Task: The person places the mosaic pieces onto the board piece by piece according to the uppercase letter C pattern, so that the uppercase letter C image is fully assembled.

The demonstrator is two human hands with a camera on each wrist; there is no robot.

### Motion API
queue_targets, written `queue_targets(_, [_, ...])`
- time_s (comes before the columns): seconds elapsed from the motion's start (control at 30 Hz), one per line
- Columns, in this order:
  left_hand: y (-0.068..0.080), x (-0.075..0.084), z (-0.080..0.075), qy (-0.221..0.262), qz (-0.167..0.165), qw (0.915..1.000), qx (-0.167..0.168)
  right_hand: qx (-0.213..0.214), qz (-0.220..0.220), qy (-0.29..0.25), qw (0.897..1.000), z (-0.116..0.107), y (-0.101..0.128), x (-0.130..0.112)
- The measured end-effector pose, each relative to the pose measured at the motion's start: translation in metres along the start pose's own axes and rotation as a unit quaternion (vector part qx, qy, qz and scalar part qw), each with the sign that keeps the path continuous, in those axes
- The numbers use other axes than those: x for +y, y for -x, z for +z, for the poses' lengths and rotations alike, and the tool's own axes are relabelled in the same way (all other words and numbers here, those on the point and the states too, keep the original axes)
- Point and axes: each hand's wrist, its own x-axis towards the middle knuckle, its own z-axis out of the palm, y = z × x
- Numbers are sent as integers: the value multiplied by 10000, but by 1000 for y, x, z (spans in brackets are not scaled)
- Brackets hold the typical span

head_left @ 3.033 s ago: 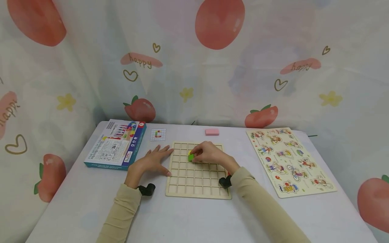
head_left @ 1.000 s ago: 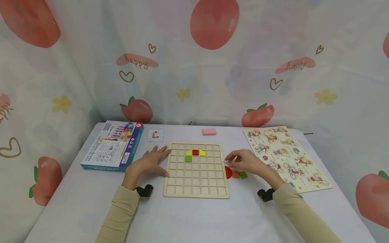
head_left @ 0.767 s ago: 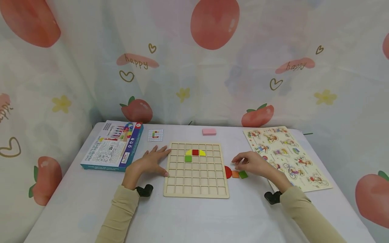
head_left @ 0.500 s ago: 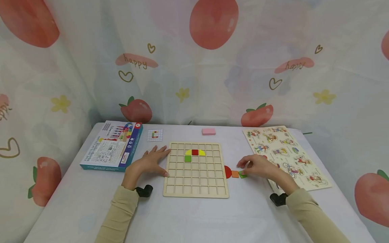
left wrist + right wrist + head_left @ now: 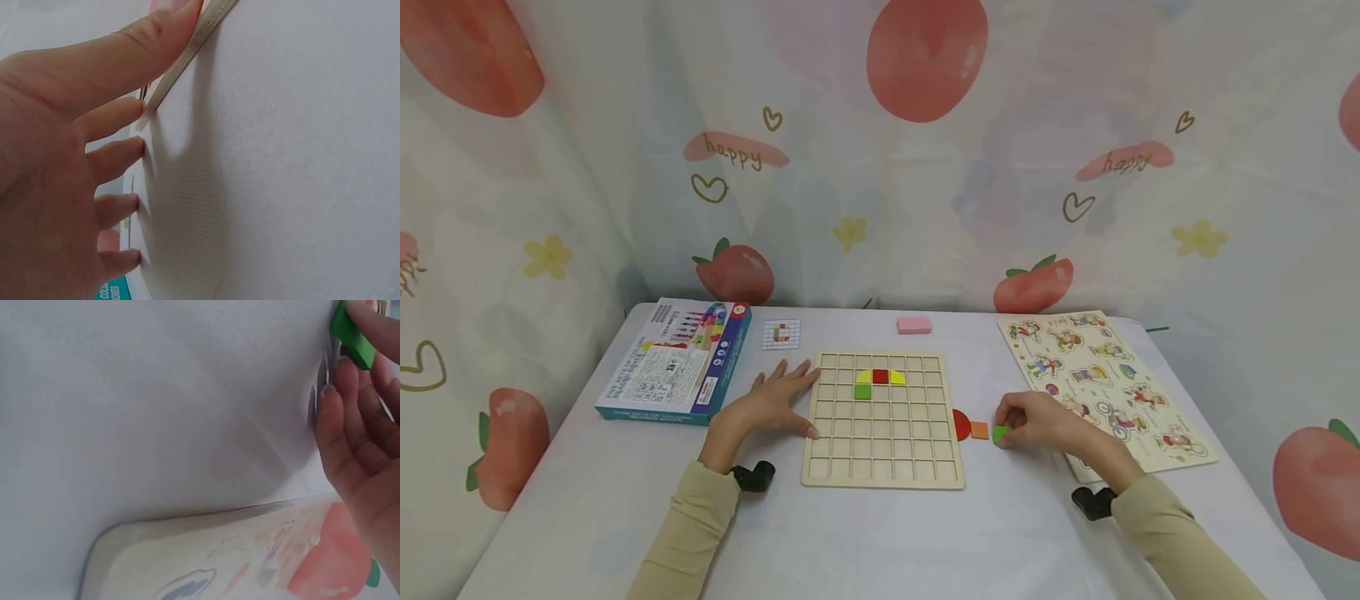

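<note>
Green square tile (image 5: 1001, 433) pinched, right hand (image 5: 1037, 421), gridded wooden board (image 5: 883, 477)

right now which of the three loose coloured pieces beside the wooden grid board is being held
The green square piece, farthest from the wooden grid board; the right hand pinches it. The orange square and red half-circle lie untouched.

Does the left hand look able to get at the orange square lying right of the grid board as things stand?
Probably yes, with a long reach. The left hand rests flat at the grid board's left edge; the orange square lies beyond its right edge. Only the low board lies between.
</note>
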Motion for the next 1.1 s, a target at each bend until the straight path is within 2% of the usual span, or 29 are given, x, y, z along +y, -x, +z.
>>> queue_targets(0.3, [1, -1, 2, 38, 13, 10000, 4, 241, -170, 52, 9996, -9, 2, -3])
queue_targets(0.5, [1, 0, 2, 149, 69, 9999, 36, 186, -203, -273, 9992, -11, 2, -12])
queue_targets(0.77, [2, 1, 0, 95, -16, 9999, 28, 167, -553, -930, 9940, -7, -9, -24])
queue_targets(1.1, [3, 2, 0, 104, -4, 9999, 39, 0, -557, -1511, 9869, 5, -25, -41])
